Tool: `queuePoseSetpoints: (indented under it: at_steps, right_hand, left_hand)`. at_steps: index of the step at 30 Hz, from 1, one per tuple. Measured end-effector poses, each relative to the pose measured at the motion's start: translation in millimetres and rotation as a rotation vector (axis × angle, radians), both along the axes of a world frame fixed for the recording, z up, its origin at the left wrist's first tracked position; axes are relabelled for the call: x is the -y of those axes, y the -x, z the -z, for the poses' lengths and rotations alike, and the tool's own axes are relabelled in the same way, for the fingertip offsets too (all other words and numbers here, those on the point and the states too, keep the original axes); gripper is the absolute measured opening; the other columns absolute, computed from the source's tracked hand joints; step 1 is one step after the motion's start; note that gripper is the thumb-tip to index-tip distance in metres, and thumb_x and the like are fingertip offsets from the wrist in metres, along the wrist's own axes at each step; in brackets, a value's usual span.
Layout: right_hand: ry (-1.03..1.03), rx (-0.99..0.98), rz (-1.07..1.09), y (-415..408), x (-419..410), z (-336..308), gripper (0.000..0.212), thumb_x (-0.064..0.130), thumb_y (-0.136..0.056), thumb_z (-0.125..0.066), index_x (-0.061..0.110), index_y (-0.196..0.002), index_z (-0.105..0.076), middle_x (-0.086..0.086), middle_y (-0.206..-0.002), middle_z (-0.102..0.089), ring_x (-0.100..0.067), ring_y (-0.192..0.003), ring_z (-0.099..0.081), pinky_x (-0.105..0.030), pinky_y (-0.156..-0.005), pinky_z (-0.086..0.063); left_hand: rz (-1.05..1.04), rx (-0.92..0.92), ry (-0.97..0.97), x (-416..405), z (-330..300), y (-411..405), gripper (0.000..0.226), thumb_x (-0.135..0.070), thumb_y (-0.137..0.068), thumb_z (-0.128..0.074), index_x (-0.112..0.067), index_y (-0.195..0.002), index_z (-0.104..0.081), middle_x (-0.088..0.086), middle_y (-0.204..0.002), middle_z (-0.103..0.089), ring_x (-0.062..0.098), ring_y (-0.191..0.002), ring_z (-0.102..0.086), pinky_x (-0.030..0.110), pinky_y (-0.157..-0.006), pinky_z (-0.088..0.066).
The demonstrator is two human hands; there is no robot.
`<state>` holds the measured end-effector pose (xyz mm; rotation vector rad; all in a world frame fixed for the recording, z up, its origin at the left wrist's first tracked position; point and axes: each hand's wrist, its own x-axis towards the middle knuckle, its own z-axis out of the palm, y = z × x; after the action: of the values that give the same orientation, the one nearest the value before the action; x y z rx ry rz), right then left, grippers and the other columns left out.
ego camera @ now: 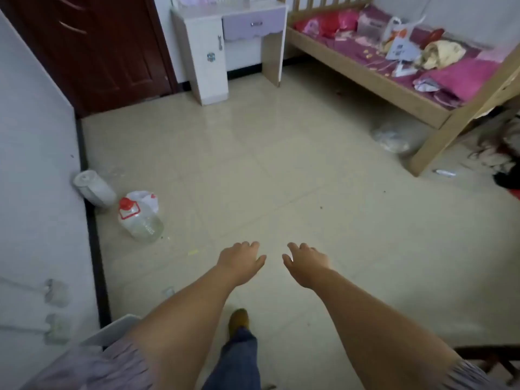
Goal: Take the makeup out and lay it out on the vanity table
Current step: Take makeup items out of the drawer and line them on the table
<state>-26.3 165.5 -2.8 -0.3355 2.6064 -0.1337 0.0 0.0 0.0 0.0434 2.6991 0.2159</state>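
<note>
left hand (242, 258) empty, fingers relaxed | right hand (306, 261) same | vanity table (208, 52) far

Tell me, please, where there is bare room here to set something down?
The tiled floor is bare between the plastic jug by the left wall and the bed on the right. The bed's mattress is crowded with bags and cloths. Little of the vanity table top shows.

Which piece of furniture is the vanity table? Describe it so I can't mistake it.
Look at the far wall, between the dark red door and the wooden bed. The vanity table stands there: white, with a cabinet door on its left side. Its lilac scalloped drawer sets it apart.
</note>
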Motion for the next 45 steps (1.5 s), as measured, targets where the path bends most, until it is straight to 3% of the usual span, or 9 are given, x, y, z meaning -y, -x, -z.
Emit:
queuePoseSetpoints:
  at_steps: [25,39,45]
  right_hand:
    - [0.016,-0.072,0.158,425,69,-33,0.046,0.042,-0.100,-0.023,0.018,-0.136,-0.038,-0.008,-0.132,-0.048,-0.027,-0.119,-0.050,-0.037,-0.091,-0.042]
    - [-0.012,0.007,0.079,731,72,-7,0.048,0.045,-0.100,-0.022,0.020,-0.138,-0.036,-0.007,-0.135,-0.046,-0.026,-0.123,-0.047,-0.037,-0.094,-0.041]
    - [-0.052,-0.046,-0.002,849,91,5,0.049,0.047,-0.099,-0.019,0.023,-0.141,-0.030,-0.007,-0.141,-0.039,-0.025,-0.128,-0.039,-0.040,-0.099,-0.037]
  left_hand:
    - [0.114,-0.072,0.029,88,-28,436,0.048,-0.045,-0.099,-0.027,-0.014,-0.132,-0.042,0.009,-0.128,-0.053,0.028,-0.118,-0.050,0.039,-0.093,-0.043]
    - [0.022,0.038,0.028,92,0,726,0.046,-0.043,-0.099,-0.026,-0.014,-0.127,-0.047,0.008,-0.123,-0.055,0.026,-0.115,-0.051,0.037,-0.091,-0.041]
    - [0.063,-0.043,0.091,104,8,846,0.047,-0.046,-0.099,-0.024,-0.016,-0.132,-0.040,0.008,-0.119,-0.054,0.026,-0.111,-0.050,0.037,-0.089,-0.039]
